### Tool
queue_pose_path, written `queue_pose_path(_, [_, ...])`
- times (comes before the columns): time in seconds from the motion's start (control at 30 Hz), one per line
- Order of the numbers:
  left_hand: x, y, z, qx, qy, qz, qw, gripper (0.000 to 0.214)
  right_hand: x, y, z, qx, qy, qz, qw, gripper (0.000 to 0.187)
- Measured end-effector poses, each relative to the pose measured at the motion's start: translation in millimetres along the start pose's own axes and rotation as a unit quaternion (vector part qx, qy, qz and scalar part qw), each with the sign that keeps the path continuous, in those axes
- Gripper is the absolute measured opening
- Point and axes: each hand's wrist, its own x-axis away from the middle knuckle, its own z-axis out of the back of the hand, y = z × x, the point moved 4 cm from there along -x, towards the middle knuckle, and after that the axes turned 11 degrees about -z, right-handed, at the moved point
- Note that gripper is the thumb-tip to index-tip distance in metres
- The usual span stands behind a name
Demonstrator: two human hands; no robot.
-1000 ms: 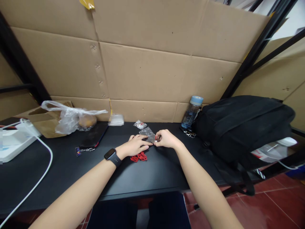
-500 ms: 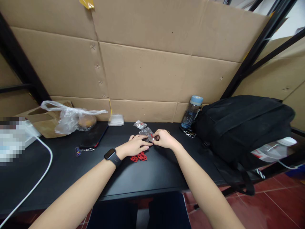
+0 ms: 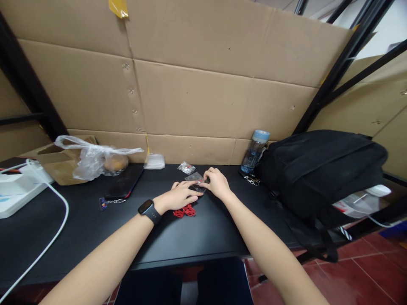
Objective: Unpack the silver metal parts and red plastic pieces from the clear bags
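Spreading wide below a cardboard wall (image 3: 190,101), a black tabletop (image 3: 187,237) carries a clear packet (image 3: 195,176) near its middle, a small red piece (image 3: 201,181) showing in it. Behind the packet the cardboard stands along the tabletop's back edge, and dark metal posts (image 3: 343,67) slant upward far to its left and right. Red floor tiles (image 3: 365,275) show below and to the right of the packet, past the front edge.

The left hand (image 3: 181,196) lies back-up over the packet's left part, fingers stretched and thumb apart; a dark watch (image 3: 149,210) circles that wrist. The right hand (image 3: 218,183) reaches the packet's right side with thumb and fingertip drawn close; whether they pinch it I cannot tell.

Just nearer than the packet, beside the left hand, lie red cords (image 3: 185,211), and from these to the front edge there is broad room for the forearms. Just behind the packet, a second packet (image 3: 186,168) sits near the back edge. To the packet's left, a stack of clear sleeves (image 3: 154,161), a dark flat case (image 3: 124,182), a tied plastic bag (image 3: 87,163) and a white power strip (image 3: 25,190) narrow the space. To its right, room runs as far as a water bottle (image 3: 252,152) and a bulky black backpack (image 3: 324,169).
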Motion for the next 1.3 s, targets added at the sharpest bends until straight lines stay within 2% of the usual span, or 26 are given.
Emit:
queue_pose_path(0.17, [-1, 3, 3.3, -0.014, -0.026, 0.011, 0.999, 0.035, -3, -6, -5, 0.055, 0.042, -0.013, 0.998, 0.033])
queue_pose_path(0.43, [-3, 6, 7.4, -0.013, -0.035, 0.020, 0.999, 0.035, -4, -5, -11, 0.064, 0.050, -0.054, 0.995, 0.018])
queue_pose_path(0.5, [-3, 8, 9.7, -0.012, -0.020, 0.014, 1.000, 0.036, -4, -1, -11, 0.026, 0.041, -0.050, 0.998, 0.016])
queue_pose_path(0.57, [-3, 7, 12.6, -0.016, 0.006, 0.008, 1.000, 0.035, -6, 2, -10, -0.050, -0.002, -0.014, 0.999, 0.018])
queue_pose_path(0.7, [-3, -4, 17.3, -0.019, 0.090, 0.018, 0.996, 0.032, -8, 13, -3, -0.225, -0.104, 0.060, 0.967, 0.018])
queue_pose_path(0.77, [-4, -11, 17.7, -0.035, 0.133, 0.032, 0.990, 0.036, -9, 21, 1, -0.257, -0.103, 0.058, 0.959, 0.017])
queue_pose_path(0.87, [-7, -18, 15.0, -0.064, 0.161, 0.048, 0.984, 0.028, -9, 27, 1, -0.231, -0.093, 0.064, 0.966, 0.025])
queue_pose_path(0.93, [-9, -21, 13.4, -0.065, 0.162, 0.056, 0.983, 0.016, -9, 27, -3, -0.212, -0.093, 0.060, 0.971, 0.026])
queue_pose_path(1.0, [-10, -24, 14.1, -0.057, 0.170, 0.062, 0.982, 0.008, -9, 26, -6, -0.213, -0.091, 0.047, 0.972, 0.015])
queue_pose_path(1.07, [-8, -26, 16.9, -0.041, 0.188, 0.071, 0.979, 0.009, -10, 25, -8, -0.228, -0.093, 0.032, 0.969, 0.005])
queue_pose_path(1.13, [-6, -30, 19.6, -0.011, 0.207, 0.087, 0.974, 0.011, -11, 26, -10, -0.250, -0.098, 0.009, 0.963, 0.006])
queue_pose_path(1.23, [-3, -36, 21.1, 0.050, 0.229, 0.106, 0.966, 0.016, -13, 29, -14, -0.305, -0.105, -0.035, 0.946, 0.010])
queue_pose_path(1.3, [-3, -39, 21.1, 0.085, 0.248, 0.105, 0.959, 0.015, -14, 30, -17, -0.361, -0.106, -0.059, 0.925, 0.013])
